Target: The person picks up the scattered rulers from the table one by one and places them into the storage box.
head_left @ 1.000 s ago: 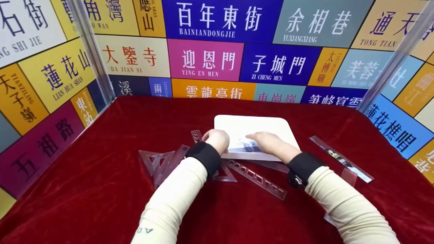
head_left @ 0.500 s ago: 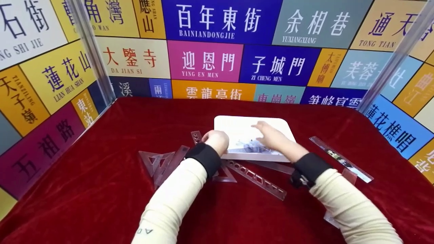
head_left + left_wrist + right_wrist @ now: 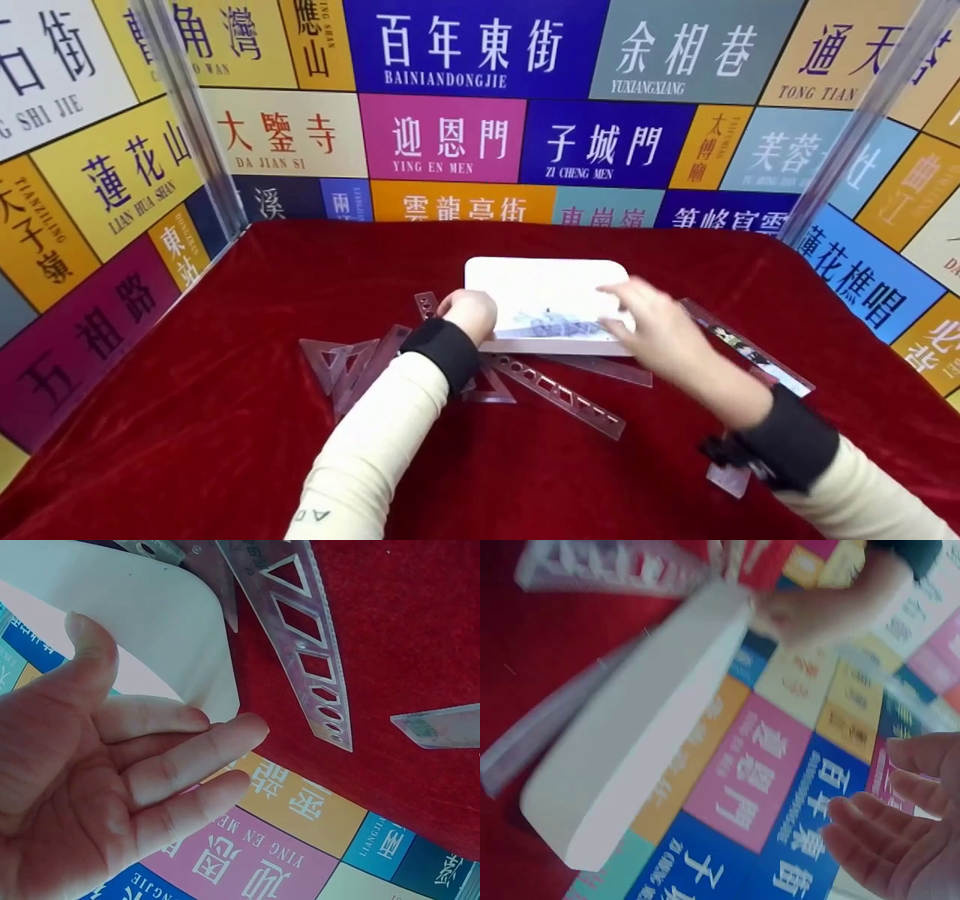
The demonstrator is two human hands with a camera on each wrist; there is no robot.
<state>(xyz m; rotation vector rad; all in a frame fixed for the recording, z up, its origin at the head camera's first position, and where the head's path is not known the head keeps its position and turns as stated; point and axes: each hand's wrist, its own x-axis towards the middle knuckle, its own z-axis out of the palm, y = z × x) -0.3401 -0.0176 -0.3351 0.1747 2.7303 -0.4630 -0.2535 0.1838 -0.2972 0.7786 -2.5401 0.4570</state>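
A white flat box (image 3: 547, 289) with rounded corners lies on the red cloth in the head view, a blue-grey picture printed near its front edge. At its left end rests my left hand (image 3: 471, 313). In the left wrist view that hand (image 3: 97, 780) has fairly straight fingers, the index fingertip right at the box's corner and the thumb raised beside its face. My right hand (image 3: 660, 330), blurred, is by the box's right side with fingers spread. In the right wrist view this hand (image 3: 900, 832) holds nothing and is apart from the box (image 3: 645, 705).
A stencil ruler (image 3: 576, 405) lies in front of the box, and another clear ruler (image 3: 607, 369) pokes out beneath it. Transparent set squares (image 3: 330, 360) lie to the left. A printed ruler (image 3: 739, 346) and a small clear piece (image 3: 727, 480) are at right.
My right hand has lifted off the printed picture and moved rightward to the box's right side, its fingers spreading. My left hand stays at the left end. The head view has shifted slightly.
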